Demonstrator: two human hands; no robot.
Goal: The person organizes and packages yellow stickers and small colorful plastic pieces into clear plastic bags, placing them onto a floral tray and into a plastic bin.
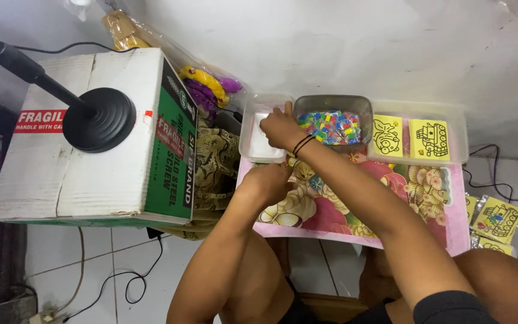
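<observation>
My right hand (279, 128) reaches across into a clear plastic tub (248, 132) at the table's far left, fingers curled over something white inside; what it grips is hidden. Black bands circle that wrist. My left hand (266, 182) rests closed on the small table with its pink flowered cloth (391, 204), near its left edge, and what it holds is hidden. Just right of the tub stands a grey tub of small coloured pieces (334, 126).
A clear tray (458, 135) at the far right holds two yellow picture cards (387, 135). More yellow cards (497, 219) lie on the floor at right. A large cardboard box (91, 138) at left bears a black stand base (99, 119). Cables cross the tiled floor.
</observation>
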